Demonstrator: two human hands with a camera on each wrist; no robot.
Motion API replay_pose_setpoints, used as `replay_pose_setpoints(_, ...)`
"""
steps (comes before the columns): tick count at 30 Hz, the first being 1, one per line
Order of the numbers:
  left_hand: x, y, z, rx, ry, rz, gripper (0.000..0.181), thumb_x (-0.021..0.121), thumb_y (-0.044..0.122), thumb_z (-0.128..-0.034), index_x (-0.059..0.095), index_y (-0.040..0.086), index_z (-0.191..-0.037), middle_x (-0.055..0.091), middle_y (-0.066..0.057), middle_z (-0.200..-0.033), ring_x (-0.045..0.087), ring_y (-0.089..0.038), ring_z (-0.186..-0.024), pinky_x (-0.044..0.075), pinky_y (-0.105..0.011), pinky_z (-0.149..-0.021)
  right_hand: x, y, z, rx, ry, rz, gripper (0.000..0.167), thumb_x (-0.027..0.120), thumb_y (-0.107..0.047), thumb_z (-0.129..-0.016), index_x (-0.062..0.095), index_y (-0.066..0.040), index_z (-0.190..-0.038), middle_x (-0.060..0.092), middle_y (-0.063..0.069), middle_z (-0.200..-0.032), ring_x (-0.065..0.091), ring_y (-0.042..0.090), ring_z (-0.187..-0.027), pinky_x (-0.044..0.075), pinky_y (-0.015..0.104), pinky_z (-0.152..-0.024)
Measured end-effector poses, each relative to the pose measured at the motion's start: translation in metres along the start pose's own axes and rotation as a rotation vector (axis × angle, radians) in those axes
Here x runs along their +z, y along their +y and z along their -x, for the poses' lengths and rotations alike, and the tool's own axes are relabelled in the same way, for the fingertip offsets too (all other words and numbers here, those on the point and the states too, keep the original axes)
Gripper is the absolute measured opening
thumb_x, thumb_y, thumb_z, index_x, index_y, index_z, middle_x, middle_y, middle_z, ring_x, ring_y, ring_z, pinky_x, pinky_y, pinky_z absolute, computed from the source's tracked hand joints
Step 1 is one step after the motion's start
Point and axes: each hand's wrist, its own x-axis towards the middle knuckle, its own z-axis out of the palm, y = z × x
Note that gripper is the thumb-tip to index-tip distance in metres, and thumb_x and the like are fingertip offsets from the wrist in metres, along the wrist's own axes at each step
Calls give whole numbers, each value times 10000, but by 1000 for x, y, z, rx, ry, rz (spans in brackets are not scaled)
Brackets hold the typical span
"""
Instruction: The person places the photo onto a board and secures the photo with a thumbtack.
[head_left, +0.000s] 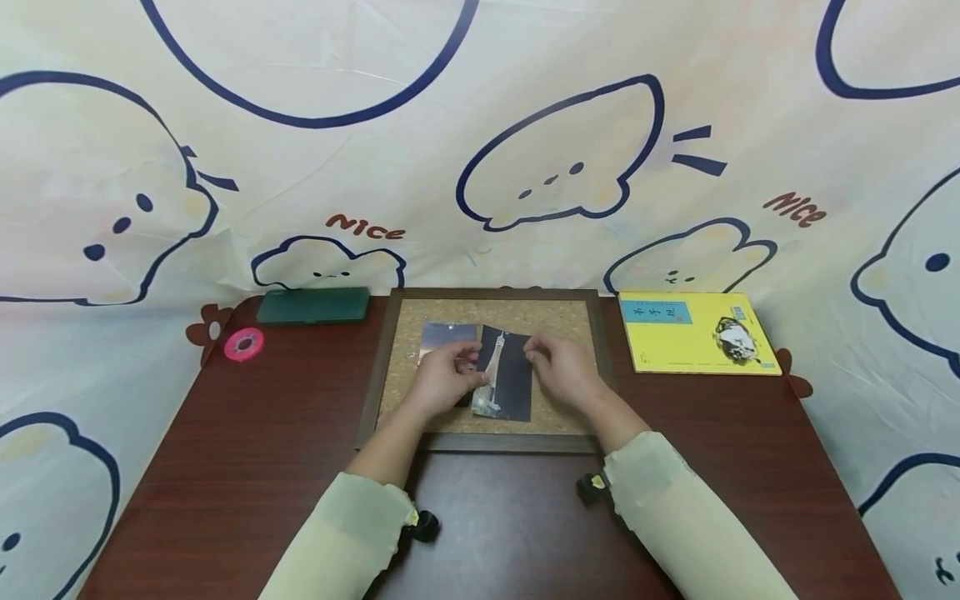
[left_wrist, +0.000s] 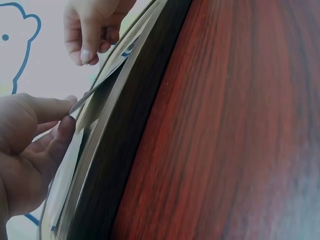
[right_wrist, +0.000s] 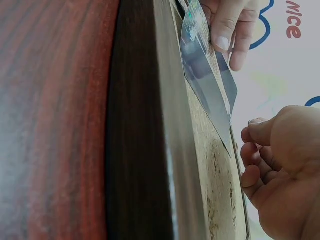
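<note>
A photo of a lit tower [head_left: 510, 379] is tilted over a cork board [head_left: 558, 312] with a dark frame. My left hand [head_left: 447, 377] pinches its left edge between thumb and fingers, seen also in the left wrist view, where the photo [left_wrist: 95, 90] shows edge-on. Close by the photo's right edge is my right hand [head_left: 566, 372], its fingers curled; the right wrist view shows this hand [right_wrist: 290, 165] slightly apart from the photo [right_wrist: 205, 80]. Whether it hides something small I cannot see. Another photo [head_left: 442, 333] lies on the cork, partly covered by the left hand.
A dark green case [head_left: 313, 306] lies at the table's back left, beside a pink ring-shaped thing [head_left: 243, 344]. To the right of the board is a yellow book [head_left: 675, 346]. Behind the table [head_left: 247, 467] hangs a patterned cloth [head_left: 420, 183].
</note>
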Motion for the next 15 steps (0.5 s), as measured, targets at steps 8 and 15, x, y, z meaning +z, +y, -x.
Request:
replay_pose_setpoints(8,11,3,-5,-18,24,-31,534,883,130,-819,694,36,-1309,720,-73,-1096,696,-190,-931,571,-367,-849,2,-1,-12,35,-43,-16,158,559,-227,-1083,688,-155,-1139,711,18,-1064,649,191,-909,536,411,-817)
replay_pose_setpoints(15,18,4,-6,-35,29,-95,526,886,164,-821,703,55,-1301,720,-47,-1085,659,-172,-901,547,-373,-840,3,-4,-27,25,-62,-7,164,560,-217,-1082,690,-127,-1126,666,47,-1088,620,217,-949,525,402,-818)
